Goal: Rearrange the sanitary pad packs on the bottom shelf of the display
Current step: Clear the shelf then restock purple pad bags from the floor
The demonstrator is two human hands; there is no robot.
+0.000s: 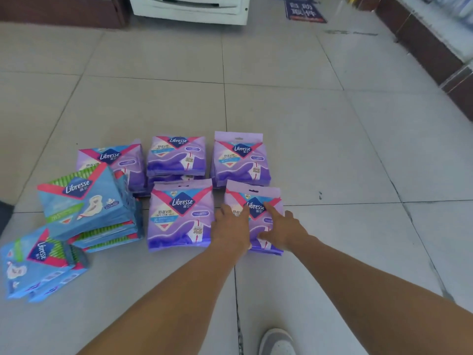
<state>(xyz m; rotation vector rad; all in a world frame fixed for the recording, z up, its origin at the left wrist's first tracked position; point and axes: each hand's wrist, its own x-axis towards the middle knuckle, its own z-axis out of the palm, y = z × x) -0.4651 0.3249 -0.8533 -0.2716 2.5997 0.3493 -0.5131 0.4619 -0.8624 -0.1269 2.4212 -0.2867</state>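
Several Libresse sanitary pad packs lie on the tiled floor. Both my hands are on the front right purple pack [257, 197]. My left hand [231, 226] lies over its left edge, and my right hand [281, 229] rests spread on its right half, index finger stretched out. Beside it on the left lies another purple pack [180, 216]. Behind them are three more purple piles, at right [240, 160], middle [176, 155] and left [112, 157]. A stack of blue packs [84, 201] stands further left, with loose blue packs [38, 260] lying beside it.
A dark-based display shelf [435, 47] runs along the right edge. A white cabinet [189, 8] and a blue floor sticker [304, 11] lie at the far end. My grey shoe [277, 342] shows at the bottom. Bare tiles [358, 149] stretch to the right of the packs.
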